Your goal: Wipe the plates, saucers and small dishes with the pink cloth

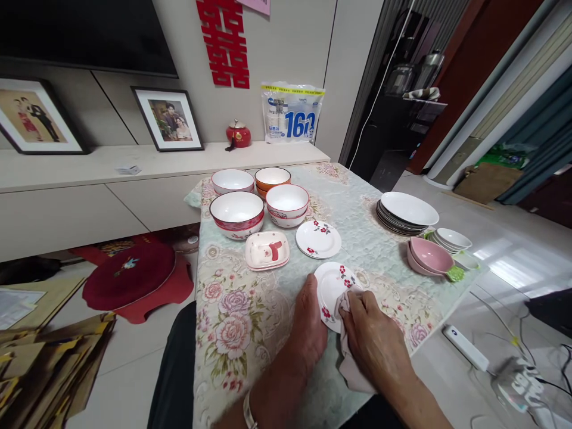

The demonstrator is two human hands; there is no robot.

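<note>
Two bare hands work at the near edge of a desk (pixel 250 310) covered with a floral cloth. The left hand (pixel 310 325) lies flat, fingers loosely extended, steadying the left rim of a small white plate with red flowers (pixel 333 286). The right hand (pixel 373 336) is curled closed around a pale pink cloth (pixel 351 363), pressing it onto the plate's right side; the cloth's tail hangs toward the desk's near edge.

Just beyond lies a matching flowered plate (pixel 318 239), beside a pink-and-white soap-dish-shaped tray (pixel 267 250). Stacked bowls (pixel 259 202) crowd the far left part. Toward the right edge sit a stack of white plates (pixel 406 211) and pink dishes (pixel 431 256), the latter close to the corner.

The plate sits near the desk's edge and is only pinned, not gripped, so a firm wipe could likely slide it off the slippery cloth.
</note>
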